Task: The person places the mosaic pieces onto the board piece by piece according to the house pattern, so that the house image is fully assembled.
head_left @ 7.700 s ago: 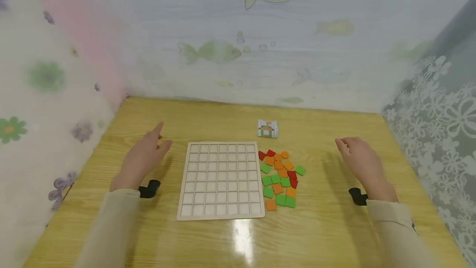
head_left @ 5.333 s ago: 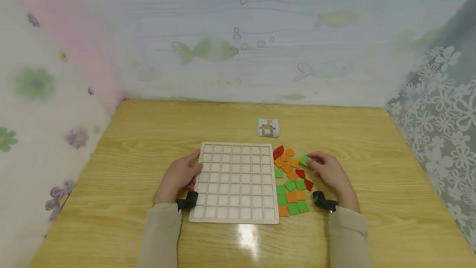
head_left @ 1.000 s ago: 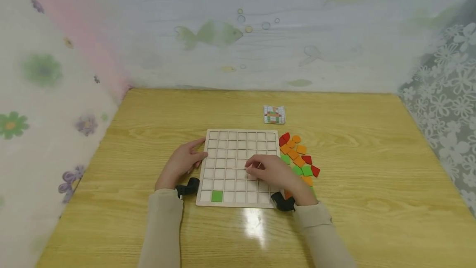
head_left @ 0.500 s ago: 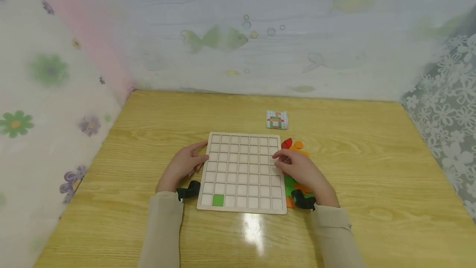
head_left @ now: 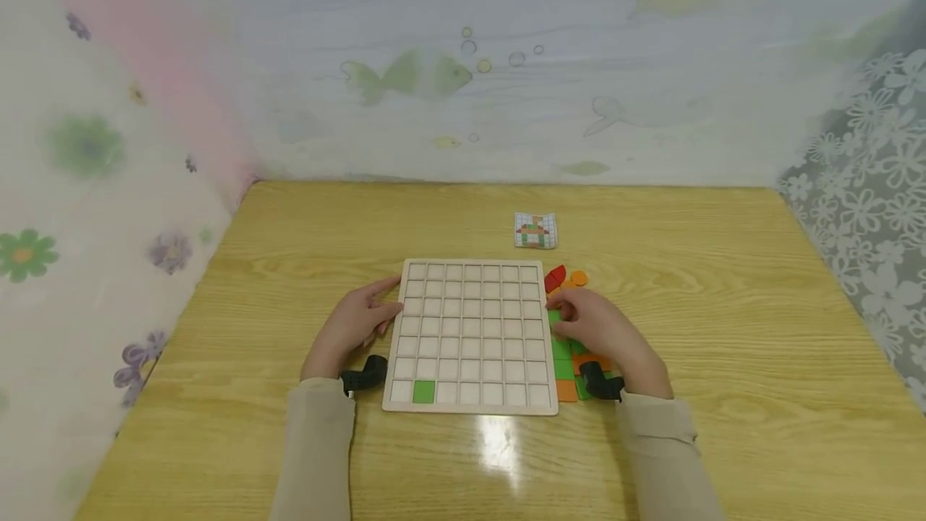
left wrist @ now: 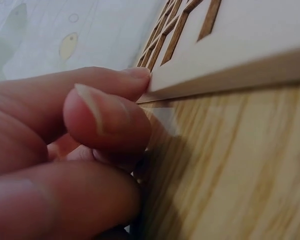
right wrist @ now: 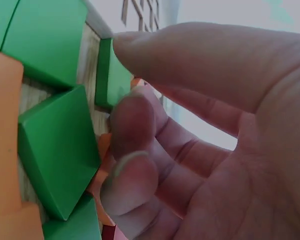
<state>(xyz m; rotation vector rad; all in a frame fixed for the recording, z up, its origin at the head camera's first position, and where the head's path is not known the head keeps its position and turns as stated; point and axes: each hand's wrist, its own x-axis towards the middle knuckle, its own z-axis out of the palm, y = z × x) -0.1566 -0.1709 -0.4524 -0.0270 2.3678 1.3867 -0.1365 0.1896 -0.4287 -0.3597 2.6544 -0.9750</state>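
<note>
A wooden grid board (head_left: 470, 408) lies on the table with one green square tile (head_left: 424, 391) in its front row, second cell from the left. My left hand (head_left: 356, 318) rests beside the board's left edge; in the left wrist view a fingertip (left wrist: 138, 73) touches that edge. My right hand (head_left: 604, 332) hovers over the loose tiles at the board's right side, fingers bent and apart. In the right wrist view its thumb (right wrist: 155, 52) is close to a green tile (right wrist: 112, 75) lying by the board; whether they touch I cannot tell. Nothing shows held in it.
Loose green, orange and red tiles lie along the board's right side, partly hidden by the right hand, among them an orange round piece (head_left: 579, 278) and red pieces (head_left: 555, 277). A small pattern card (head_left: 535, 231) lies behind the board. A wall rises behind the table (head_left: 723, 328).
Over these frames, the left hand came to the board, the board shifted right, and a green tile got into its front row. Lately the right hand moved from above the board to the loose tiles.
</note>
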